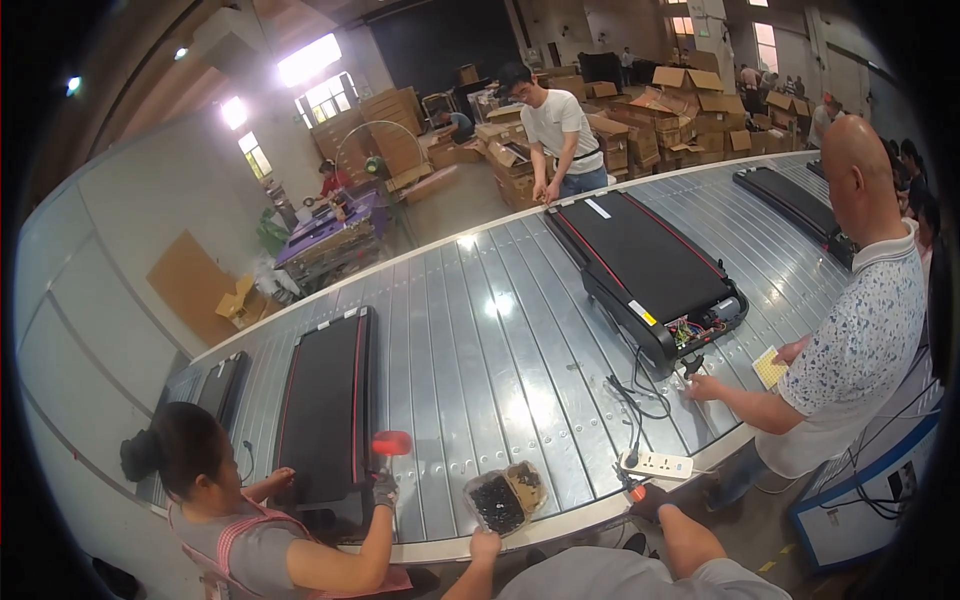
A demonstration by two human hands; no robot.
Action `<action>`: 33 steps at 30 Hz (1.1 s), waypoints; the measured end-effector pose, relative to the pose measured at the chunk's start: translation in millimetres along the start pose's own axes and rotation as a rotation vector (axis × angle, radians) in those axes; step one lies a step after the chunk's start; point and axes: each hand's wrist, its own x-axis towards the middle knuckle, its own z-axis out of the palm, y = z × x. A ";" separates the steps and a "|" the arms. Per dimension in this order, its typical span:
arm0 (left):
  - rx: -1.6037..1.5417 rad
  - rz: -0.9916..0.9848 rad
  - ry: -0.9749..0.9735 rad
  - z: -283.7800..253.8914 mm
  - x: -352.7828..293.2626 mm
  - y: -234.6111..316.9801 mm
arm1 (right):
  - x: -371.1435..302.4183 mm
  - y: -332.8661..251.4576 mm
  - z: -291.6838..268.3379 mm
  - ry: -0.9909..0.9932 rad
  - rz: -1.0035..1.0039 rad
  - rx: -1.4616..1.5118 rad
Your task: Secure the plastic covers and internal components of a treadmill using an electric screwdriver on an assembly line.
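My left hand is closed at the near edge of the slatted metal conveyor, just below an open plastic tray of small dark parts. Whatever it may hold is hidden. My right hand is closed around a tool with an orange-red part, its kind unclear. Just beyond that hand lies a white power strip with a plug and black cable. Farther off, a black treadmill with red side lines has its motor end uncovered, showing coloured wires.
At left, a person in a checked apron holds a red-headed mallet beside another treadmill. At right, a person in a patterned shirt holds a yellow sheet. Across stands a person in white; cardboard boxes lie behind.
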 end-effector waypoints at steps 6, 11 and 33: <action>0.110 0.032 -0.145 19.7 -0.7 16.3 | -4.7 2.5 -10.1 -0.009 -0.030 -0.019; 0.033 0.068 -0.275 59.7 0.7 29.9 | 3.5 8.9 -10.3 0.024 -0.011 -0.017; 0.025 0.147 -0.217 42.1 -25.4 68.9 | 14.7 37.8 -35.3 0.069 -0.077 0.032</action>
